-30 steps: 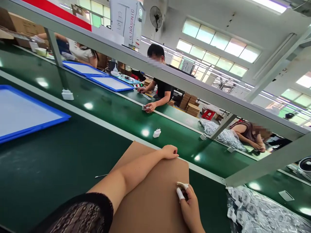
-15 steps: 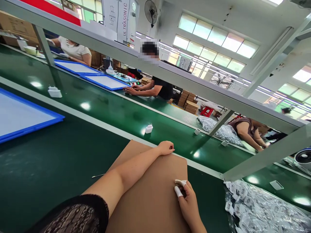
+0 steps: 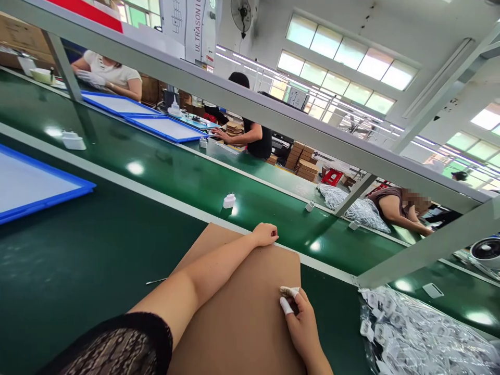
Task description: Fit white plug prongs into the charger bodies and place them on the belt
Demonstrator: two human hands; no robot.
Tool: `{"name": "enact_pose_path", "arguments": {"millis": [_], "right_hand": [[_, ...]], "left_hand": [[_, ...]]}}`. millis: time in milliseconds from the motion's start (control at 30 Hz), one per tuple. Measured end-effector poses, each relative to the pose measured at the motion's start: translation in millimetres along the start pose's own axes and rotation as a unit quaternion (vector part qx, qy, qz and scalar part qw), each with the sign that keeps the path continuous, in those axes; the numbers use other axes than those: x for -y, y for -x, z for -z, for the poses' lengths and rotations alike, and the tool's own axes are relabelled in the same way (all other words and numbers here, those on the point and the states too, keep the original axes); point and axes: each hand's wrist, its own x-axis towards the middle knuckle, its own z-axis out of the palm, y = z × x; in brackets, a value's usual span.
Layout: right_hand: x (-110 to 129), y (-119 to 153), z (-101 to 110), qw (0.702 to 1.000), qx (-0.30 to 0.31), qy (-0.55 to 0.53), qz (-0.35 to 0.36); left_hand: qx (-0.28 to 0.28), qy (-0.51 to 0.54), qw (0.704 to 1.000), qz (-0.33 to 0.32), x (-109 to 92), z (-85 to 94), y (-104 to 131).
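Observation:
A brown cardboard sheet (image 3: 242, 312) lies on the dark green worktop under both arms. My left hand (image 3: 266, 234) rests at the sheet's far edge, beside the pale rail, its fingers curled in and nothing visible in them. Nearer and to the right, my right hand (image 3: 299, 312) lies over the sheet's right edge. White covers wrap its thumb and a fingertip, which are slightly apart with nothing seen between them. A white plug adapter (image 3: 229, 201) stands on the green conveyor beyond my left hand.
Bagged white parts (image 3: 422, 333) lie at the right. A blue-framed white tray (image 3: 35, 182) is at left, and a thin metal tool (image 3: 156, 281) lies by my left forearm. More adapters sit on the conveyor. A grey beam (image 3: 250, 107) crosses above; people work beyond.
The adapters on the conveyor have shifted left. A small white piece now shows near the far co-worker, whose arms have moved. My hands have kept their pose on the cardboard.

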Motion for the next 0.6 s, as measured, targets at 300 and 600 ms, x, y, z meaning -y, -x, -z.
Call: {"name": "enact_pose_path", "arguments": {"millis": [300, 600], "right_hand": [[2.0, 0.3, 0.0, 1.0, -0.003, 0.006, 0.009], [4.1, 0.2, 1.8, 1.0, 0.005, 0.001, -0.005]], "left_hand": [[-0.004, -0.001, 1.0, -0.001, 0.1, 0.1, -0.5], [-0.012, 0.003, 1.0, 0.003, 1.5, -1.1, -1.7]]}}
